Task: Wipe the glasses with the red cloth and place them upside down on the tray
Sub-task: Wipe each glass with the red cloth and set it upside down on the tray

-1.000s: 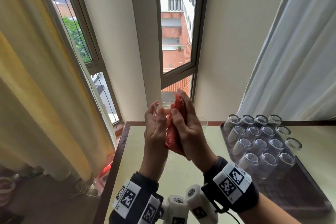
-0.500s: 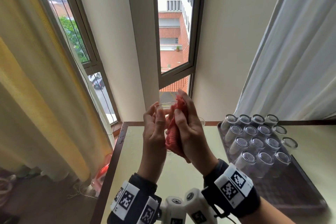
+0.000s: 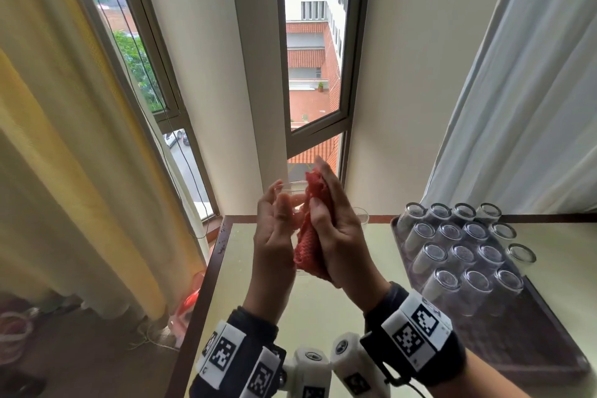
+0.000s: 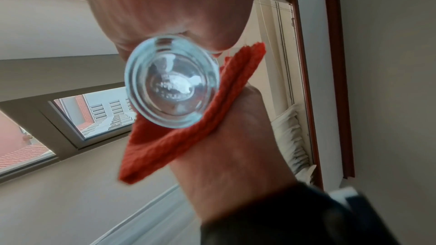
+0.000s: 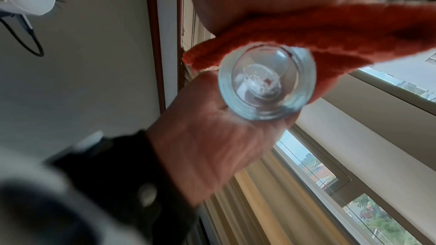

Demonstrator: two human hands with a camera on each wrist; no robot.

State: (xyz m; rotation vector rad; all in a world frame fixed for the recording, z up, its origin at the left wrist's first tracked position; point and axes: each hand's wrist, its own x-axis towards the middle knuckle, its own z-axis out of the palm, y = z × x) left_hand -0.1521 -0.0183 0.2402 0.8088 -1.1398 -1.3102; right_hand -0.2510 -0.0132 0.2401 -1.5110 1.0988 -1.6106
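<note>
- Holding a clear glass [image 3: 292, 200] up in front of the window, the left hand [image 3: 274, 236] has its fingers nearly straight along the glass's left side, the thumb lying on the near side.
- From the head view the right hand [image 3: 336, 229] presses the folded red cloth [image 3: 310, 236] flat against the glass's right side, so the glass sits sandwiched between palm and cloth, well above the table [image 3: 258, 284].
- Only the head view shows the tray [image 3: 549, 342] along the table's right edge, where rows of upside-down glasses [image 3: 462, 252] fill its far end and the near end is bare dark surface.
- One more glass [image 3: 361, 215] stands near the table's far edge, partly hidden behind the right hand; whether it is upright cannot be told.
- Seen from the left wrist, the thick round base of the glass [image 4: 172, 85] faces the camera, with the red cloth [image 4: 188, 137] behind and below it and the right hand [image 4: 235, 156] gripping that cloth from the outer side.
- From the right wrist the same base [image 5: 266, 83] appears against the left palm [image 5: 212, 146], while the cloth [image 5: 306, 38] wraps over the top of the glass beneath the right hand's own fingers.
- Both wrist views are blurred at the sleeves, and neither shows the table or tray.
</note>
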